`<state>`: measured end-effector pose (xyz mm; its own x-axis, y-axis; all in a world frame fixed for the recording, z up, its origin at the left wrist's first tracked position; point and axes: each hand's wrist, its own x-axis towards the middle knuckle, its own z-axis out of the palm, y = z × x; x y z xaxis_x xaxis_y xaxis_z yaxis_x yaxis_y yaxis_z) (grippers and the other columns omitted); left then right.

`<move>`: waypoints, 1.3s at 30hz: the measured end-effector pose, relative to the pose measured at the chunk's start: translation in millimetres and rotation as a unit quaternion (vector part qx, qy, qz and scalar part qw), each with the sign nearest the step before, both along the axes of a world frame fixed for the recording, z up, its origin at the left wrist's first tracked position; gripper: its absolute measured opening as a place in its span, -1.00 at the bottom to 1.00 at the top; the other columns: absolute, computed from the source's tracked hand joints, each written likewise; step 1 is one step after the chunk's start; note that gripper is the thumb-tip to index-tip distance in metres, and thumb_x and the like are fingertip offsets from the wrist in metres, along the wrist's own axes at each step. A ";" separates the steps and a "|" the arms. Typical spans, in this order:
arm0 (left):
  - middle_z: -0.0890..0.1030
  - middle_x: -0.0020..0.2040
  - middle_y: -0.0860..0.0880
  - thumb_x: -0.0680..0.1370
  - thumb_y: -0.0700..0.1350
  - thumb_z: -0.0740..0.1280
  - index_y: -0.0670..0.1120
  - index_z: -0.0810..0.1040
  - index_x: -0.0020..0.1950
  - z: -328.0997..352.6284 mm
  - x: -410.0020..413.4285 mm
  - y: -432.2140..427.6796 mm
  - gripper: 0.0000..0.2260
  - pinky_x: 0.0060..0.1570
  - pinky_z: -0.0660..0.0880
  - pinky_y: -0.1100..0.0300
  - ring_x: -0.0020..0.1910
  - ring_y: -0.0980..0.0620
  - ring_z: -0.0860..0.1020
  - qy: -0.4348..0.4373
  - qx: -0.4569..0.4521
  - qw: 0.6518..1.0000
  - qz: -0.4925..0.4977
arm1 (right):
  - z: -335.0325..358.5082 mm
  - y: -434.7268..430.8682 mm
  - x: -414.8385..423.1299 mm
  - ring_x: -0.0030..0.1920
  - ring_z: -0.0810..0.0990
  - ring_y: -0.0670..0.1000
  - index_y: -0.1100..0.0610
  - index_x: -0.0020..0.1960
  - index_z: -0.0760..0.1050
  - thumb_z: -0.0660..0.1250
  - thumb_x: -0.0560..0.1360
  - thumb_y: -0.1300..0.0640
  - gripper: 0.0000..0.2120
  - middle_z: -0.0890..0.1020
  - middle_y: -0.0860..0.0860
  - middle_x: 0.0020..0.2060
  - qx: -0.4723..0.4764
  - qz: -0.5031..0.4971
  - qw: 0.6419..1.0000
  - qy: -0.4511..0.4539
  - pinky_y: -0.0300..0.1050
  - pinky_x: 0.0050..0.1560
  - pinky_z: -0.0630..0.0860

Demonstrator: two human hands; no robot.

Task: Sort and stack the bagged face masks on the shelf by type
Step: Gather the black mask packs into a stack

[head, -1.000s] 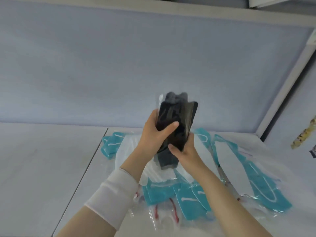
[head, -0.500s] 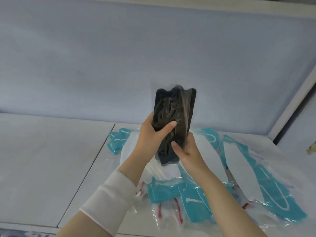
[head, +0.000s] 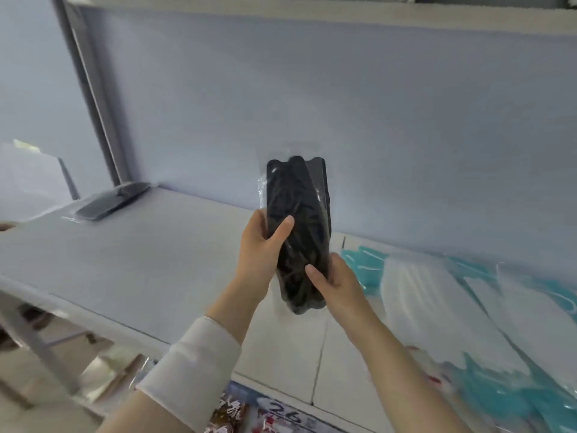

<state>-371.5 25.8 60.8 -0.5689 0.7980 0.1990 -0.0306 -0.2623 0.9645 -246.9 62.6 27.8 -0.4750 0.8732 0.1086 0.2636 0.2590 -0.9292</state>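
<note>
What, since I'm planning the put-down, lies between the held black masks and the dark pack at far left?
Nothing: the head view shows bare shelf between the black masks and the dark pack.

Both hands, left (head: pixel 260 248) and right (head: pixel 335 284), grip upright bagged black masks (head: pixel 298 232) above the shelf (head: pixel 140 264).

Teal masks (head: pixel 515 395) cropped right; lower packets (head: pixel 229 414) blurred.

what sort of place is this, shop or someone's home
Most likely a shop or stockroom. A pale shelf with a back panel holds piles of teal and white bagged masks, like the black bagged masks being held, another shelf sits above, and a label reading 26 shows below among packaged goods.
</note>
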 end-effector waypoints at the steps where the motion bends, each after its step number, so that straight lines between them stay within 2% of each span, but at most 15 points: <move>1: 0.61 -0.05 0.00 0.53 -0.10 0.34 -0.02 0.47 -0.02 -2.3 -30.7 -7.5 -0.92 -0.06 0.58 0.20 -0.03 0.04 0.60 -0.004 -0.006 1.000 0.013 | -2.0 -5.5 -28.7 0.07 0.55 0.00 0.06 0.11 0.37 0.26 0.53 -0.04 -0.76 0.56 0.00 0.04 -0.016 0.011 1.000 0.003 -0.18 -0.01 0.54; 4: 0.64 -0.04 -0.06 0.52 -0.14 0.36 -0.09 0.52 0.02 -9.7 -118.9 -29.3 -0.90 -0.05 0.59 0.16 -0.03 -0.03 0.63 -0.030 -0.025 0.998 0.044 | -4.8 -22.6 -111.3 0.05 0.60 0.07 0.12 0.08 0.45 0.31 0.52 0.03 -0.79 0.62 0.08 0.03 -0.090 0.057 0.994 0.022 -0.01 -0.01 0.55; 7: 0.67 0.00 -0.12 0.53 -0.19 0.35 -0.12 0.55 0.04 -17.8 -189.1 -39.0 -0.89 0.03 0.58 0.04 -0.01 -0.10 0.65 -0.073 -0.027 0.996 0.047 | -6.0 -32.0 -176.3 -0.06 0.62 0.04 0.16 0.06 0.47 0.32 0.51 0.10 -0.82 0.64 0.11 0.00 -0.140 0.073 0.987 0.036 -0.09 -0.17 0.54; 15: 0.67 0.02 -0.15 0.51 -0.17 0.38 -0.19 0.56 0.11 -35.4 -294.4 -17.8 -0.80 0.04 0.58 0.03 0.00 -0.12 0.65 -0.110 -0.073 0.991 0.025 | -15.2 -9.6 -269.6 -0.29 0.59 0.00 0.28 0.01 0.47 0.33 0.51 0.16 -0.81 0.62 0.15 -0.15 -0.173 0.068 0.982 0.035 -0.22 -0.45 0.44; 18: 0.67 0.03 -0.12 0.52 -0.11 0.38 -0.17 0.55 0.12 -36.1 -331.9 -11.6 -0.77 0.05 0.56 0.10 0.01 -0.07 0.64 -0.081 -0.102 0.991 0.011 | -19.9 0.8 -302.8 -0.19 0.57 0.09 0.32 0.04 0.46 0.32 0.51 0.13 -0.75 0.62 0.23 -0.06 -0.177 0.078 0.981 0.031 -0.15 -0.37 0.45; 21: 0.65 0.00 -0.06 0.53 -0.02 0.36 -0.16 0.52 0.15 -33.8 -369.3 -6.6 -0.72 -0.02 0.55 0.20 -0.03 0.01 0.63 -0.055 -0.126 0.991 -0.001 | -21.6 5.1 -340.1 -0.11 0.59 0.13 0.29 0.07 0.49 0.31 0.52 0.10 -0.74 0.64 0.21 -0.01 -0.194 0.060 0.979 0.031 -0.06 -0.24 0.51; 23: 0.64 -0.03 -0.05 0.55 -0.08 0.33 -0.18 0.53 0.14 -28.9 -397.3 1.5 -0.76 -0.01 0.55 0.21 -0.04 0.00 0.61 -0.020 -0.136 0.991 0.000 | -17.6 8.0 -370.9 -0.08 0.61 0.13 0.28 0.11 0.48 0.31 0.52 0.08 -0.71 0.64 0.19 0.00 -0.189 0.040 0.980 0.035 -0.09 -0.25 0.53; 25: 0.60 -0.15 -0.01 0.57 -0.15 0.30 -0.17 0.54 0.05 -22.0 -428.3 12.2 -0.88 -0.15 0.53 0.31 -0.12 -0.01 0.58 0.027 -0.151 0.988 0.009 | -11.9 10.3 -407.2 -0.03 0.61 0.12 0.24 0.17 0.41 0.32 0.52 0.07 -0.68 0.62 0.13 0.03 -0.169 0.003 0.985 0.041 -0.12 -0.24 0.53; 26: 0.58 -0.19 0.01 0.57 -0.17 0.29 -0.15 0.53 0.02 -18.4 -444.0 17.4 -0.92 -0.24 0.51 0.34 -0.15 0.00 0.57 0.046 -0.159 0.986 0.015 | -9.8 10.5 -427.0 0.00 0.60 0.10 0.20 0.20 0.37 0.32 0.51 0.07 -0.66 0.60 0.09 0.05 -0.160 -0.018 0.986 0.046 -0.11 -0.20 0.54; 28: 0.59 -0.17 0.00 0.57 -0.16 0.29 -0.14 0.52 0.05 -16.3 -478.4 30.1 -0.91 -0.22 0.52 0.30 -0.13 -0.01 0.58 0.073 -0.177 0.981 0.012 | -8.4 10.8 -466.6 0.05 0.58 0.11 0.18 0.26 0.33 0.32 0.51 0.06 -0.61 0.57 0.09 0.07 -0.136 -0.058 0.988 0.043 -0.01 -0.04 0.56; 30: 0.62 -0.07 -0.06 0.56 -0.14 0.30 -0.19 0.50 0.16 -18.0 -509.7 41.6 -0.79 -0.13 0.56 0.19 -0.08 -0.04 0.60 0.093 -0.209 0.974 -0.004 | -12.4 11.7 -502.0 0.07 0.58 0.13 0.21 0.25 0.35 0.31 0.51 0.05 -0.61 0.58 0.10 0.07 -0.117 -0.098 0.988 0.015 0.07 0.08 0.54; 32: 0.61 0.07 -0.14 0.56 -0.12 0.30 -0.23 0.44 0.30 -25.1 -536.4 53.4 -0.66 -0.05 0.56 0.11 0.02 -0.10 0.59 0.105 -0.246 0.963 -0.017 | -19.2 15.7 -531.2 0.02 0.59 0.12 0.24 0.18 0.43 0.30 0.51 0.05 -0.67 0.61 0.11 0.03 -0.098 -0.130 0.986 -0.026 -0.03 -0.02 0.54; 34: 0.59 0.10 -0.19 0.57 -0.12 0.29 -0.26 0.40 0.34 -32.1 -549.4 60.0 -0.62 -0.13 0.52 0.16 0.04 -0.15 0.57 0.107 -0.267 0.957 -0.026 | -24.3 21.4 -550.1 -0.03 0.60 0.12 0.25 0.10 0.51 0.29 0.51 0.04 -0.70 0.63 0.12 -0.02 -0.081 -0.152 0.982 -0.077 -0.13 -0.16 0.50; 37: 0.56 0.19 -0.23 0.57 -0.12 0.26 -0.27 0.40 0.34 -43.0 -563.3 69.1 -0.62 0.00 0.52 0.08 0.13 -0.19 0.56 0.115 -0.284 0.951 -0.043 | -28.7 30.8 -570.5 0.11 0.54 0.18 0.24 0.09 0.53 0.25 0.52 -0.05 -0.63 0.61 0.14 0.01 -0.061 -0.179 0.959 -0.212 -0.03 0.12 0.46; 39: 0.59 0.11 -0.24 0.57 -0.14 0.25 -0.26 0.47 0.22 -48.1 -567.8 74.5 -0.72 0.08 0.54 -0.01 0.08 -0.20 0.57 0.130 -0.293 0.946 -0.056 | -29.5 35.8 -577.5 0.18 0.48 0.17 0.23 0.10 0.51 0.19 0.54 -0.11 -0.58 0.60 0.13 0.06 -0.055 -0.182 0.932 -0.307 -0.05 0.19 0.36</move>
